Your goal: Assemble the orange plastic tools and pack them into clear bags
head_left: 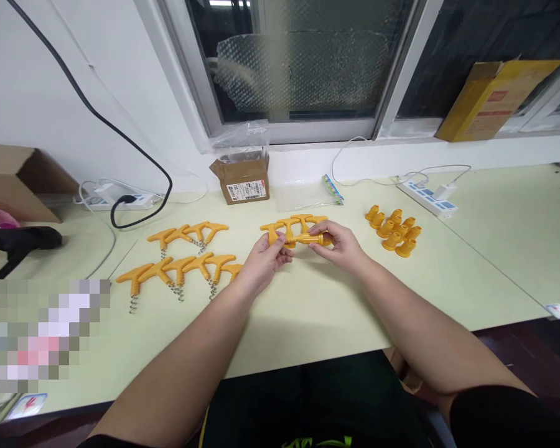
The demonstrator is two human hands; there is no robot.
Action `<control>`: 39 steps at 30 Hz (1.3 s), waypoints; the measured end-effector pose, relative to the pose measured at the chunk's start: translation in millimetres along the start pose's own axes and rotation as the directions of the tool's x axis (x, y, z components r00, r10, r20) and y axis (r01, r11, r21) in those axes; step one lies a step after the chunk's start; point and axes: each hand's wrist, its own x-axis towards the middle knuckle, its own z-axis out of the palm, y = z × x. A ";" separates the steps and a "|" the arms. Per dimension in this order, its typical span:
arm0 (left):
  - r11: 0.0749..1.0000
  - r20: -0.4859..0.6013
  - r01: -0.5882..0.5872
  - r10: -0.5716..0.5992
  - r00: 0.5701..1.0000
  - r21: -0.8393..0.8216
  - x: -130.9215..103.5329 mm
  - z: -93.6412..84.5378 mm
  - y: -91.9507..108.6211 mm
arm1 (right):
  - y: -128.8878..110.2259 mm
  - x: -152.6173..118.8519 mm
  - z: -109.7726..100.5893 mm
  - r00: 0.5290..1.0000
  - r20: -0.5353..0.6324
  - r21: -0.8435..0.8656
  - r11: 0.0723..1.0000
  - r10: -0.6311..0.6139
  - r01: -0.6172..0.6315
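Dark clothing (303, 398) sits nearest the camera in the head view, with two bare forearms reaching from it over the pale green tabletop (308, 323). Just beyond the middle of the table, the left hand (264, 264) pinches an orange T-handle (274, 236) between thumb and fingers, while the right hand (338, 246) grips an orange sleeve (308, 238) lined up end to end with it. No bare spiral shows between the two parts, so the sleeve is probably at least partly over it; whether it is fully seated cannot be told. Directly behind the hands lies a row of orange handles (301, 218), perhaps pieces already fitted, though the hands hide their lower parts. To the left, corkscrews lie in two rows, a far row (182, 233) and a longer near row (156, 270), and the spirals that show there are uncovered, so these look not yet done. To the right, a cluster of loose sleeves (385, 229) stands upright, apart from any handle. Judging by these groups, the work seems partway along: one pair is in hand, and a good share of bare corkscrews and unused sleeves is left.
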 end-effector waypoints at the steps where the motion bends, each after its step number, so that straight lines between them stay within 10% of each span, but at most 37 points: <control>1: 0.999 0.014 0.024 -0.025 1.000 0.021 -0.8 -0.1 0.3 | -0.1 0.3 -0.5 1.000 0.000 0.016 1.000 -0.001 0.001; 12: 0.822 0.233 -0.441 0.379 0.896 0.360 -11.0 -1.5 3.4 | -14.9 5.9 0.4 0.874 0.253 0.455 0.747 0.414 -0.485; 22: 0.700 0.432 -0.555 0.373 0.821 0.450 -27.3 2.0 13.0 | -32.5 9.5 -5.7 0.358 0.617 0.298 0.213 0.700 -0.931; 24: 0.726 0.401 -0.519 0.354 0.845 0.451 -27.6 3.3 12.1 | -31.4 9.1 -6.0 0.382 0.611 0.309 0.236 0.694 -0.921; 28: 0.797 0.237 -0.427 0.357 0.904 0.427 -20.2 2.4 7.0 | -28.0 6.0 -7.2 0.652 0.532 0.462 0.460 0.541 -0.759; 31: 0.841 0.204 -0.375 0.319 0.926 0.390 -13.7 -0.6 5.2 | -25.0 4.7 -7.3 0.750 0.481 0.468 0.591 0.453 -0.657; 39: 0.871 0.252 -0.363 0.289 0.923 0.330 -13.7 -3.6 6.0 | -27.2 4.7 -7.2 0.580 0.638 0.405 0.420 0.507 -0.812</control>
